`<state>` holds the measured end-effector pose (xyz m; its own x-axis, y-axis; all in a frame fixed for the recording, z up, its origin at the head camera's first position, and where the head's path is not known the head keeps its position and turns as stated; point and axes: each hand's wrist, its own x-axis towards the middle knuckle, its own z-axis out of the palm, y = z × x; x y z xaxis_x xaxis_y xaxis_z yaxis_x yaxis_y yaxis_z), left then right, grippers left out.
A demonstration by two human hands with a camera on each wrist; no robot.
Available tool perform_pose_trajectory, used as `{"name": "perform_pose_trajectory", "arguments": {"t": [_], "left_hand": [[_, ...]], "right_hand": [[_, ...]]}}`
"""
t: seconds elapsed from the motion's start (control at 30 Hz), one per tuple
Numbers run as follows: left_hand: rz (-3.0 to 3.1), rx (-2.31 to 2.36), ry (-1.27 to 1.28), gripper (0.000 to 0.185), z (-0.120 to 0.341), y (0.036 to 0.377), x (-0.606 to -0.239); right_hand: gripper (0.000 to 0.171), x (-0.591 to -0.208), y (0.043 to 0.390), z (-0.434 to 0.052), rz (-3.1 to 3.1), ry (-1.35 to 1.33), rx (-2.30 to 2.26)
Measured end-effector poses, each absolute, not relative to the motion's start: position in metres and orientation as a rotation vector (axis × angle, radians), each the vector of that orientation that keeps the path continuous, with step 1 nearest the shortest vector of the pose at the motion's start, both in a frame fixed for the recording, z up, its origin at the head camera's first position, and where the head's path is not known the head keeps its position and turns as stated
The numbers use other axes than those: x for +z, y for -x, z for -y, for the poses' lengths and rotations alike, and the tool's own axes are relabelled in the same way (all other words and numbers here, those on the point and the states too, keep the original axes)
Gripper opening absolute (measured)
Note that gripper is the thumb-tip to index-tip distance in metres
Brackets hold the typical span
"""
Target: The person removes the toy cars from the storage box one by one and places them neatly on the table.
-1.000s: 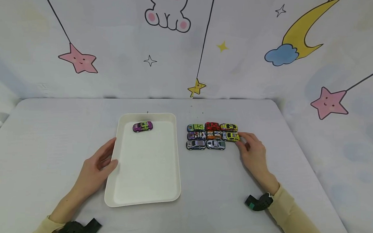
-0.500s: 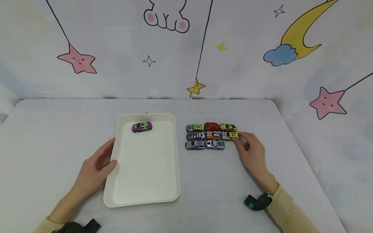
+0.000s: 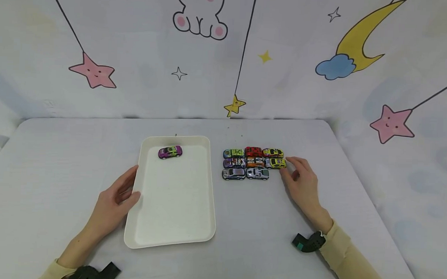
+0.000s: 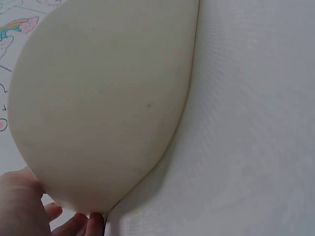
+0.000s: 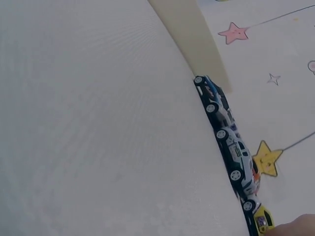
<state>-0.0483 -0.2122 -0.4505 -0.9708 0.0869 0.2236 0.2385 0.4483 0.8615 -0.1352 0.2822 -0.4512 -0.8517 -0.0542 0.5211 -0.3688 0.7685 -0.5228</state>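
Observation:
A white tray lies on the table with one purple toy car at its far end. My left hand holds the tray's left rim, thumb on top; in the left wrist view the tray fills the frame, fingers at its edge. To the right of the tray, several toy cars stand in tight rows. My right hand rests beside them with loosely bent fingers, the index tip touching the yellow car. The right wrist view shows the cars edge-on and the yellow car by a fingertip.
The grey table ends at a cloth backdrop with stars, a moon and a rabbit. Its right edge runs close to my right sleeve. Dark wrist mounts sit on both forearms.

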Motion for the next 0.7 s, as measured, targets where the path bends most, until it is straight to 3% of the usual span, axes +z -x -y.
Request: {"name": "perform_pose_trajectory", "arguments": {"t": [0.7], "left_hand": [[2.532,-1.571,0.300,0.067,0.213,0.048,-0.451]], "right_hand": [[0.035,-0.441,0.121,-0.182,2.288,-0.810,0.996]]}}
